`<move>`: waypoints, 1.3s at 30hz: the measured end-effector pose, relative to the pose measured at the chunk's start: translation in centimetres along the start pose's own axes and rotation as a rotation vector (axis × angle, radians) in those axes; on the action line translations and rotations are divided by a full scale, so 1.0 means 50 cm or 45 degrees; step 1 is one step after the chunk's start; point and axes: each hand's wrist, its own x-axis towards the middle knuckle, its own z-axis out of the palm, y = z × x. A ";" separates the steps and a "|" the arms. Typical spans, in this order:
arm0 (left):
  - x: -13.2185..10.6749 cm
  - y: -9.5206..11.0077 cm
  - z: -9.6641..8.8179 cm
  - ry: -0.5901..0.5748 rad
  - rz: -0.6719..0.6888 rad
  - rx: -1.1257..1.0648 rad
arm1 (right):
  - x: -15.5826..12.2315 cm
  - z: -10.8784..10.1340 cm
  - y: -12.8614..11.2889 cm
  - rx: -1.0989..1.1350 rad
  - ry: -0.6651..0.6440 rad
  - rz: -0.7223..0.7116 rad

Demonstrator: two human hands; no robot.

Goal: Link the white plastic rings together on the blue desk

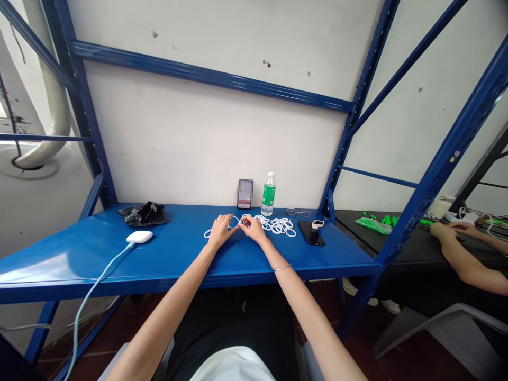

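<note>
Just above the blue table, a thin white ring (234, 222) is held between my two hands. My left hand (220, 229) pinches its left side, fingers closed. On the ring's right side, my right hand (252, 227) also has its fingers closed around the rim; the fingertips hide part of it. A pile of similar white rings (280, 226) lies just to the right of my right hand. Another white ring (207, 233) rests on the table beside my left hand, partly covered by it.
Behind my hands stand a phone (245, 194) and a water bottle (269, 194). Glasses (297, 212) and a black phone (311, 233) with a watch (317, 224) lie right. Leftward are a black plastic bag (143, 214) and a white charger (139, 236). A co-worker's hands (444, 230) are far right.
</note>
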 end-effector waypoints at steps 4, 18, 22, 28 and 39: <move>-0.001 0.002 -0.002 -0.008 -0.005 0.002 | -0.001 -0.001 -0.002 0.000 -0.006 0.002; -0.002 0.002 -0.002 -0.036 0.037 0.022 | -0.003 -0.005 -0.009 -0.048 -0.031 -0.011; -0.001 0.002 -0.002 -0.048 0.044 0.030 | -0.001 -0.005 -0.007 -0.043 -0.045 -0.017; -0.001 0.005 -0.005 -0.055 0.042 0.049 | 0.000 -0.002 -0.002 -0.026 -0.046 -0.006; -0.001 0.010 -0.006 -0.043 0.045 0.071 | 0.001 -0.004 -0.003 -0.002 -0.053 -0.010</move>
